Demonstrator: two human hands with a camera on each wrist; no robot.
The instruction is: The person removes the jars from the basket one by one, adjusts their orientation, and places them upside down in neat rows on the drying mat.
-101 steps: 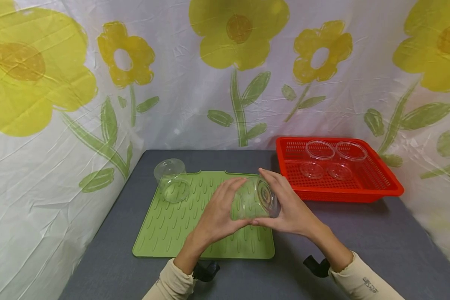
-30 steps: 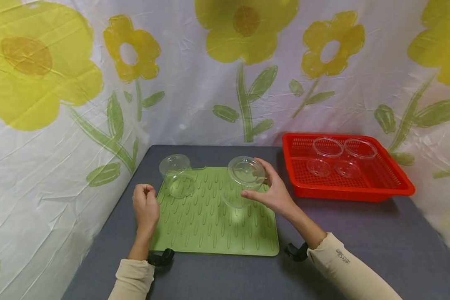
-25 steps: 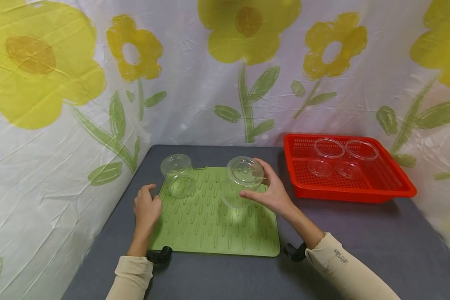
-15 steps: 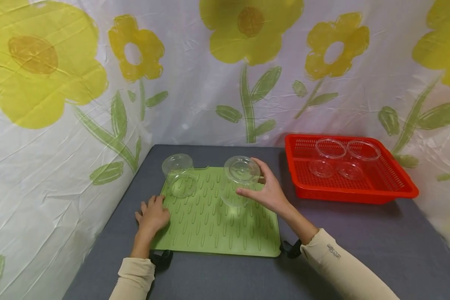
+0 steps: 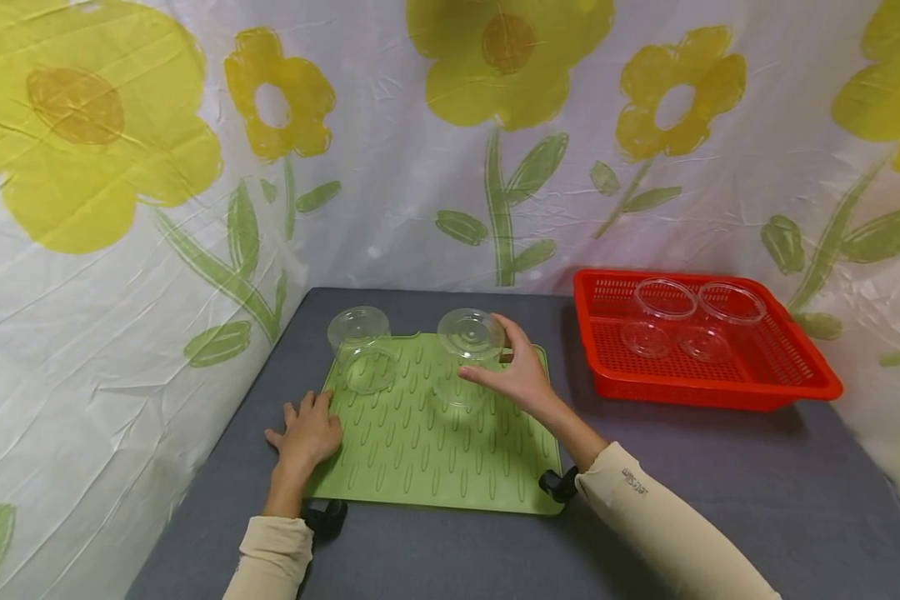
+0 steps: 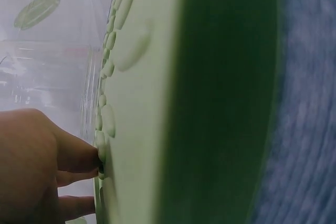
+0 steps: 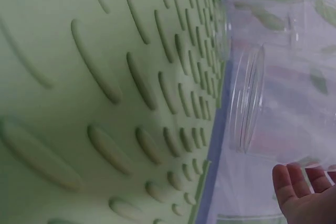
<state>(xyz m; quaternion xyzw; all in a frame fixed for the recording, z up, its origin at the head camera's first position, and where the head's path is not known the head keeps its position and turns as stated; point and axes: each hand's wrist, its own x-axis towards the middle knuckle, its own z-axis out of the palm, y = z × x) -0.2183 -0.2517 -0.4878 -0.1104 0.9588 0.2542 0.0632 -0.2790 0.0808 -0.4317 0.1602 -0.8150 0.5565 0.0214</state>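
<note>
My right hand (image 5: pixel 491 354) grips an upside-down clear plastic cup (image 5: pixel 468 333) by its side, over the far middle of a green ribbed mat (image 5: pixel 420 467). In the right wrist view the cup's rim (image 7: pixel 249 103) stands just off the mat (image 7: pixel 105 103), with my fingers (image 7: pixel 294 187) beside it. A second clear cup (image 5: pixel 358 333) stands upside down on the mat's far left corner. My left hand (image 5: pixel 309 427) lies flat on the mat's left edge, fingers straight. The left wrist view shows those fingers (image 6: pixel 79 161) touching the mat's rim (image 6: pixel 157 103).
A red mesh basket (image 5: pixel 712 396) sits at the back right of the grey table (image 5: pixel 720 500), holding two upright clear cups (image 5: pixel 663 300) (image 5: pixel 731 304). A flowered cloth (image 5: pixel 157 250) walls the table at the back and both sides.
Both hands held the cup earlier. The left hand let go and came down flat on the mat's left edge. The right hand carried the inverted cup left and farther back.
</note>
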